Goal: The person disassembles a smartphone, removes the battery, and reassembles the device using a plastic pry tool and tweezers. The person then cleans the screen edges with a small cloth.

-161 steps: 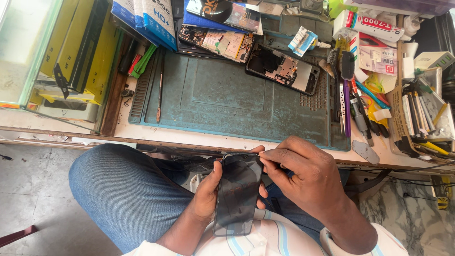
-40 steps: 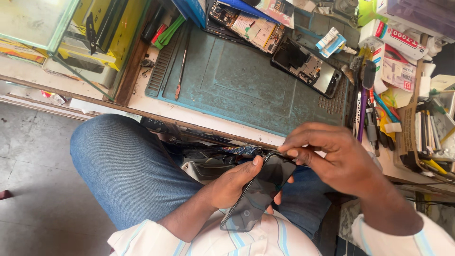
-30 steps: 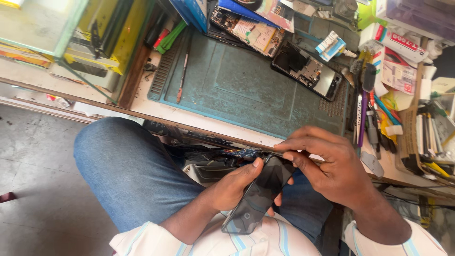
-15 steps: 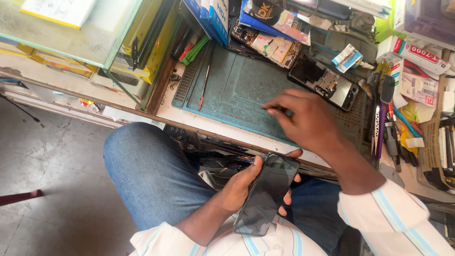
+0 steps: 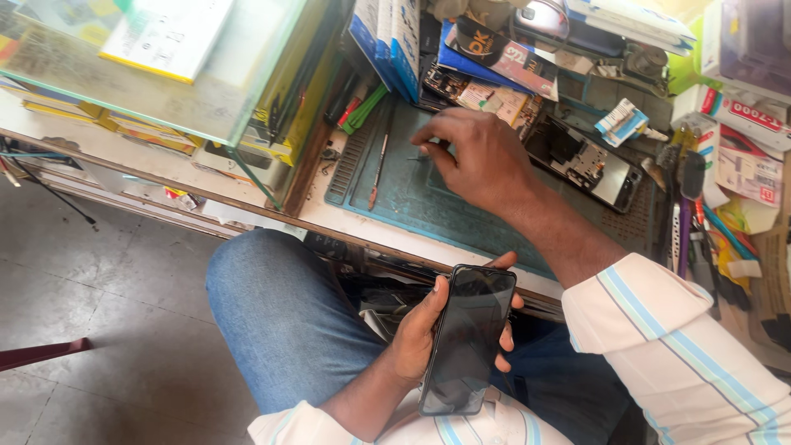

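Nearest the camera, the left hand [image 5: 424,330] holds a black smartphone [image 5: 468,338] over the lap, dark screen up: the thumb lies along the phone's left edge and the fingertips curl around its right edge, so the phone is clamped between them, its lower end close to the striped shirt [image 5: 659,346]. Beneath it are the legs in blue jeans [image 5: 280,321], and a tiled floor [image 5: 107,330] shows to the left. Beyond the knees runs the near edge of the workbench [image 5: 272,216], and on it lies a teal work mat [image 5: 428,198] with a ridged strip along its left edge. The right hand [image 5: 478,156] reaches out over the middle of the mat, palm down, with the forefinger and thumb drawn together at a small thin metal piece [image 5: 420,156] on the mat and the other fingers loosely curled; whether the piece is actually gripped cannot be told. Near the mat's left edge lies a slim red-tipped tool [image 5: 377,169]. At the mat's far right corner sits an opened phone body [image 5: 589,161] with its inner parts exposed. Along the right edge of the workbench, tools and pens [image 5: 688,206] lie in a crowded row. At the far edge stand blue boxes [image 5: 387,37] and packets, and a glass case [image 5: 165,74] takes up the bench's left end.
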